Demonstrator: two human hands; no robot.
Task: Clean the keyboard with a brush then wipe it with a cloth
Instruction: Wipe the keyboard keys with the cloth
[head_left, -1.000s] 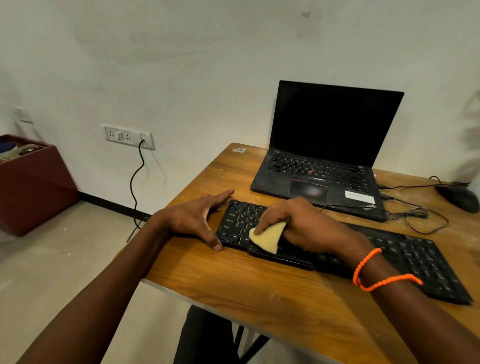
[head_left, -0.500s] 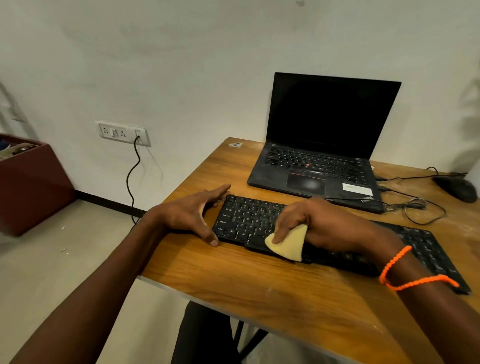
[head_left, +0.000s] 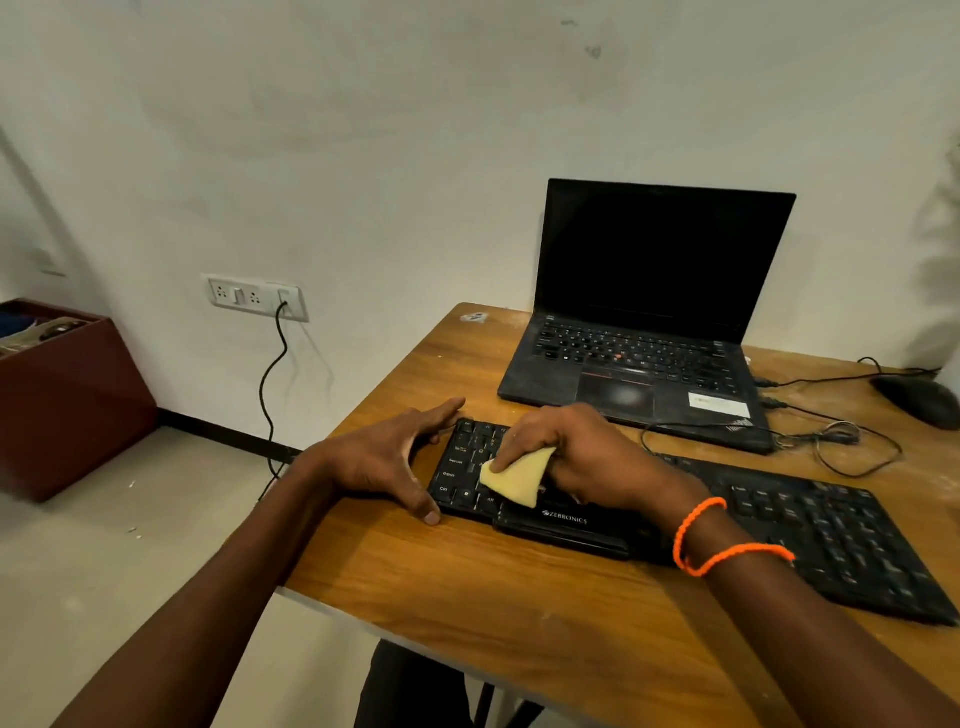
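The black keyboard lies along the wooden desk's near edge, its left end braced by the left hand with spread fingers, while the right hand pinches a yellow cloth against the keys.

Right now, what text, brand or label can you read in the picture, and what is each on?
"ZEBRONICS": white print on the front edge of the keyboard.
"Ctrl", "Alt", "Shift", "Caps Lock": keys at the keyboard's left end, small and only just legible.
White sticker on the laptop palm rest: too blurred to read.
Logo at the laptop's front right corner: too small to read.
Laptop key legends: too small.
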